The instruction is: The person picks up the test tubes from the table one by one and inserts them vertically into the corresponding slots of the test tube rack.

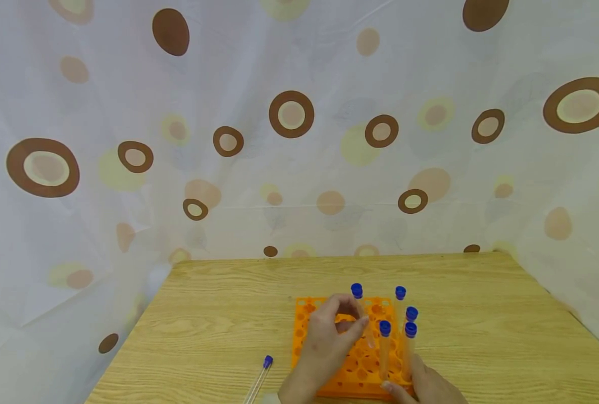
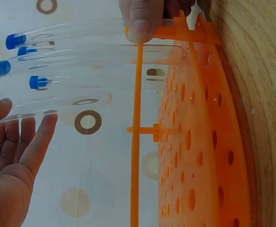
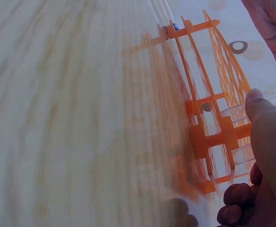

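Note:
My left hand [image 1: 327,342] pinches a clear test tube [image 1: 368,332] with a blue cap, tilted above the orange test tube rack [image 1: 297,336]. In the left wrist view, the rounded bottom of that tube [image 2: 93,98] is apart from the rack's top plate. My right hand [image 1: 431,386] grips the rack's near right corner; its thumb [image 3: 255,97] presses the top edge and the other fingers are curled beside it. Several blue-capped test tubes [image 1: 385,353] stand in the rack along its right side.
Clear tubes [image 1: 259,383] with blue at the top end lie on the wooden table [image 1: 203,325] left of the rack. Behind the table hangs a white curtain [image 1: 319,163] with brown and beige circles.

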A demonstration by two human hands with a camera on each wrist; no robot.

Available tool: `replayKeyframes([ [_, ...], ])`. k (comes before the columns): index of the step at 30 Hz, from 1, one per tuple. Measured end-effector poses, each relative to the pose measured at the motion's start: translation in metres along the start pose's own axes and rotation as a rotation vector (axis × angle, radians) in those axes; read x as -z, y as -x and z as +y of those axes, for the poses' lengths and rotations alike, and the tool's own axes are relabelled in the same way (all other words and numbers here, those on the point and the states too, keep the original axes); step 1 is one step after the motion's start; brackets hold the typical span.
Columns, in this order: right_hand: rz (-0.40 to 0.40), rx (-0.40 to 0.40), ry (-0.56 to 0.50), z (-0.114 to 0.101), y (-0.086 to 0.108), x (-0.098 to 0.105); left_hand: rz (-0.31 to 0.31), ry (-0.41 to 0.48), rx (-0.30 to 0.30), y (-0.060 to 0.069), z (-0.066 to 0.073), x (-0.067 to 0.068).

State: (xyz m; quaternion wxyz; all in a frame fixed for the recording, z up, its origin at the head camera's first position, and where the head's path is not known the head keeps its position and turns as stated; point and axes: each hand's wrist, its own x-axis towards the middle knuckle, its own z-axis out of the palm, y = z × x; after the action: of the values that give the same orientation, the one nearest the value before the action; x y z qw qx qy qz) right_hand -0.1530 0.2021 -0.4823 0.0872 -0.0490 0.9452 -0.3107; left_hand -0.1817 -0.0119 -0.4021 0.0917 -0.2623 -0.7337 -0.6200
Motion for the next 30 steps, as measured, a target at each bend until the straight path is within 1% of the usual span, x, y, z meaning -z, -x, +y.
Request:
replayKeyframes([
  [4,0.002,0.006,0.009,0.001,0.000,0.000,-0.015,-0.028,-0.007,0.000,-0.004,-0.003],
  [7,0.002,0.007,0.011,0.001,0.000,0.000,-0.029,-0.038,0.007,0.001,-0.005,-0.005],
  [11,0.000,0.006,0.009,0.000,0.000,0.000,-0.045,-0.035,0.046,0.003,-0.006,-0.008],
  [15,0.003,0.011,0.009,0.000,0.000,0.001,-0.044,-0.043,0.064,0.003,-0.007,-0.011],
  [17,0.004,0.013,0.005,0.000,0.001,0.000,-0.044,-0.064,0.061,0.003,-0.008,-0.012],
  [21,0.011,0.017,0.005,0.001,0.001,0.000,-0.051,-0.114,0.036,0.003,-0.009,-0.015],
  [24,0.026,0.030,0.013,0.002,0.001,-0.001,-0.057,-0.129,0.028,0.003,-0.010,-0.017],
  [28,0.047,0.050,0.022,0.003,0.001,-0.002,-0.056,-0.151,0.038,0.003,-0.010,-0.019],
  [30,0.052,0.047,0.026,0.003,0.001,-0.002,-0.056,-0.162,0.049,0.004,-0.011,-0.020],
])
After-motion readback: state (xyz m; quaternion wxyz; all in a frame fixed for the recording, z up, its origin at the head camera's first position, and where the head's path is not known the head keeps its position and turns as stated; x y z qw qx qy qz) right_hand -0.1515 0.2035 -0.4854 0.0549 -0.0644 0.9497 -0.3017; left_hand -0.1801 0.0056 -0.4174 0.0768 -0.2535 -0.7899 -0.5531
